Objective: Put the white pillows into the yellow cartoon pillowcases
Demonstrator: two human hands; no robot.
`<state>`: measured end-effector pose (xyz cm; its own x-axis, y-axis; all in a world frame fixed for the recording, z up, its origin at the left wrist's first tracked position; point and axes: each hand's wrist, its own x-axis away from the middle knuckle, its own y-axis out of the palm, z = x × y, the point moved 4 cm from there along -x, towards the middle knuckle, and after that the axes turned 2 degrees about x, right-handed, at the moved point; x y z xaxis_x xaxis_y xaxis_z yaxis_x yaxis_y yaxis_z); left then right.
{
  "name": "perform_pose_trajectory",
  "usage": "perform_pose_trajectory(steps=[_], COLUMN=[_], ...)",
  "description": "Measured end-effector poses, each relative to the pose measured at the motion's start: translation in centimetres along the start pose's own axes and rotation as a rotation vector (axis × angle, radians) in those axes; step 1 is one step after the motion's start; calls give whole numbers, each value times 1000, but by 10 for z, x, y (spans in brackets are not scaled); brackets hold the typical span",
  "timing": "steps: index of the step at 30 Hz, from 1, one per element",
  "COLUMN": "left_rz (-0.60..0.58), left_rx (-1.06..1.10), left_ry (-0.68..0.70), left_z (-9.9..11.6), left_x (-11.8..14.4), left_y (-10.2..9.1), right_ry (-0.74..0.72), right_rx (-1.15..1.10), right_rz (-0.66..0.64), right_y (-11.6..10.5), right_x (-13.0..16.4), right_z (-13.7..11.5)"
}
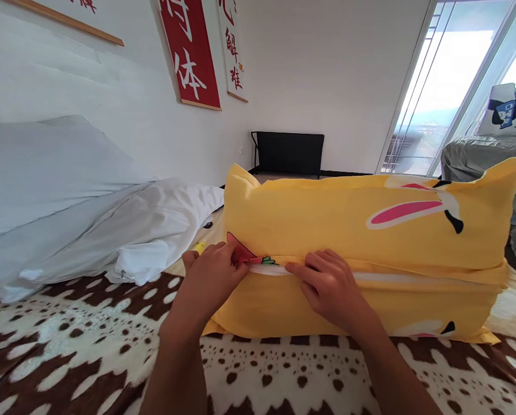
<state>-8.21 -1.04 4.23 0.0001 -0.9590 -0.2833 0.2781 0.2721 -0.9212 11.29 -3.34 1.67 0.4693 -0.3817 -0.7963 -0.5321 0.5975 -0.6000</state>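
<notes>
Pinching filled yellow pillowcase [310,222] beside white zipper [269,269].

- A bedroom, most likely in a home; the bedding is the clearest sign;
- a brown-and-cream patterned blanket [301,360] spread flat across the foreground; a long yellow pillow [292,222] with a cartoon rabbit print resting on it;
- loose white fabric [68,178] heaped along the left side;
- plain white walls [336,75], dressed with a red scroll [193,63] and a white scroll [234,57] bearing large written characters;
- a tall, bright window [443,75] at the right; a printed bag [504,112] near it, atop something grey-covered
</notes>
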Motion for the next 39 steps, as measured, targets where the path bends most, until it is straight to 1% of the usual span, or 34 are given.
perform_pose_trajectory(steps=[8,12,18,24,31,35,39], left_rz=[56,53,36,50,52,47,85], left_rx=[-26,12,29,25,72,69,56], left_ry=[51,99,117,89,77,76,71], left_z=[3,-2,-6,0,-2,-1,0], left_x=[2,-1,-3,-3,-9,-10,-13], left_y=[0,2,4,4,9,12,15], right_ry=[4,4,1,-2,-17,-14,-18], right_rx=[-5,-2,-1,8,0,2,9], right_rz=[-10,-9,-3,8,14,-8,-11], right_y=[-1,-1,-2,-1,-2,-1,1], right_x=[-1,-1,-1,-1,-2,-2,-2], right_z=[-1,0,0,0,0,0,0])
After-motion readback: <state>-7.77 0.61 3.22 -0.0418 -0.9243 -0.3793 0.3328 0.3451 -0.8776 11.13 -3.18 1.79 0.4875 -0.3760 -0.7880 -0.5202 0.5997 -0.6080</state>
